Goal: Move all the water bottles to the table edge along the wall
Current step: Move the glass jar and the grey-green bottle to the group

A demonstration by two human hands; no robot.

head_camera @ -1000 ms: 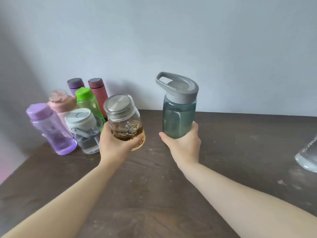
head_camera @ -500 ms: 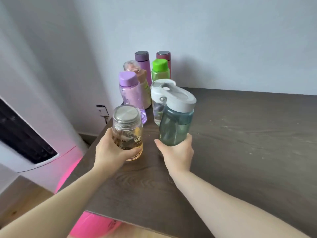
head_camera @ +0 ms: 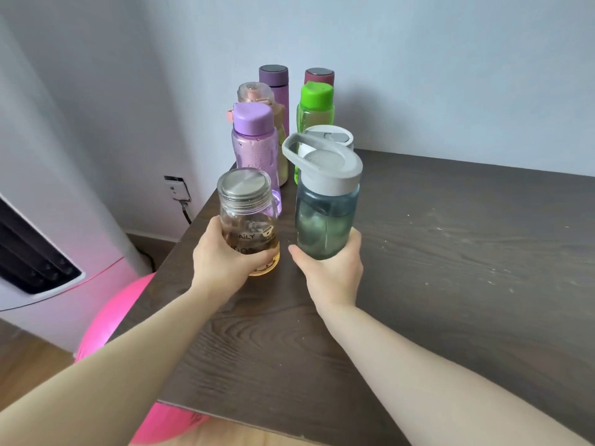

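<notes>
Left hand point(head_camera: 222, 262) wrapped around clear glass jar bottle point(head_camera: 248, 220), steel lid, amber liquid, centre frame, right hand point(head_camera: 331, 272) gripping teal bottle point(head_camera: 325, 217), grey loop-handled cap, dark wooden table point(head_camera: 467, 268)

I see a pink ball point(head_camera: 109, 320) beside a white appliance point(head_camera: 48, 252), below a wall socket point(head_camera: 176, 188).
</notes>
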